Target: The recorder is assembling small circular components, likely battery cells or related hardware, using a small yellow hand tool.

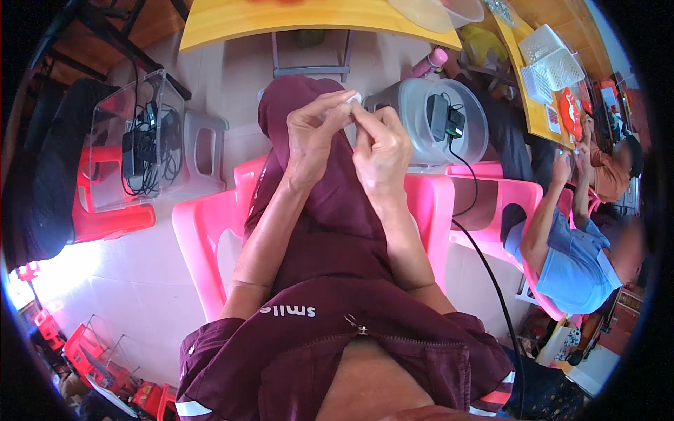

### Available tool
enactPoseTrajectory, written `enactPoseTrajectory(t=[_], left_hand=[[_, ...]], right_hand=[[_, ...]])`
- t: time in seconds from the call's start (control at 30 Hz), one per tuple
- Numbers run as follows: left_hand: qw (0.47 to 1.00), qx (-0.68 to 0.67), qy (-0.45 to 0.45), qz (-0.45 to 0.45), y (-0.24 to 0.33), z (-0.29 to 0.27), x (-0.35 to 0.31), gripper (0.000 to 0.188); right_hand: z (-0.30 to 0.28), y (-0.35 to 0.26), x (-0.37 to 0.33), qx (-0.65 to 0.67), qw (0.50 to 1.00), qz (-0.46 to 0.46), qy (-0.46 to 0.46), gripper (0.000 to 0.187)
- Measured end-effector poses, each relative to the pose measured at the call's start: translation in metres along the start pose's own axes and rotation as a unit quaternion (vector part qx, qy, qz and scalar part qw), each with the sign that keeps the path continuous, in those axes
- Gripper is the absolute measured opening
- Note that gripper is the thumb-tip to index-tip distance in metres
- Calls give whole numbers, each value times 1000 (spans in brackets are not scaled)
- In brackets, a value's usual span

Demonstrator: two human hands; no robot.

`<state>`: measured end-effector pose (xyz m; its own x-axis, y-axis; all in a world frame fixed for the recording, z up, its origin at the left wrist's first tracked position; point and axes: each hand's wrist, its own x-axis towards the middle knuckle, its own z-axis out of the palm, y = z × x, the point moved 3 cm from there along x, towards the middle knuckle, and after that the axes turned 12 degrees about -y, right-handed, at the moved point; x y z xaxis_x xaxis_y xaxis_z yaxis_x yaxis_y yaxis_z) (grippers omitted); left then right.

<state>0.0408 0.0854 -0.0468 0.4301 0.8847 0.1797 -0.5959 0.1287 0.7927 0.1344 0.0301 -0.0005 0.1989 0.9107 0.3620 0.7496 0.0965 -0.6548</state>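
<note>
My left hand (314, 133) and my right hand (382, 147) are raised together over my lap, above my maroon trousers (330, 210). Between their fingertips they pinch a small white object (353, 99); its shape is too small to make out. The fingers of both hands are curled around it and the two hands touch each other. I sit on a pink plastic chair (210, 238).
A yellow table (309, 17) lies ahead. A clear box with black cables (140, 144) rests on a red stool at the left. A clear tub holding a black charger (442, 119) stands at the right. Two people (576, 245) sit at the right by another table.
</note>
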Motion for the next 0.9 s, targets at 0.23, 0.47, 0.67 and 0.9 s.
enactPoseTrajectory(t=[0.23, 0.47, 0.67, 0.9], left_hand=[[995, -64, 20, -75, -3, 0, 1, 23], [984, -151, 13, -97, -1, -1, 3, 24], [984, -141, 10, -105, -4, -1, 2, 24], [985, -128, 12, -114, -3, -5, 2, 24]], right_hand=[[-5, -7, -6, -78, 997, 20, -3, 31], [-20, -7, -1, -83, 996, 24, 4, 28], [-16, -1, -1, -71, 997, 20, -1, 23], [-18, -5, 1, -100, 995, 8, -28, 20]])
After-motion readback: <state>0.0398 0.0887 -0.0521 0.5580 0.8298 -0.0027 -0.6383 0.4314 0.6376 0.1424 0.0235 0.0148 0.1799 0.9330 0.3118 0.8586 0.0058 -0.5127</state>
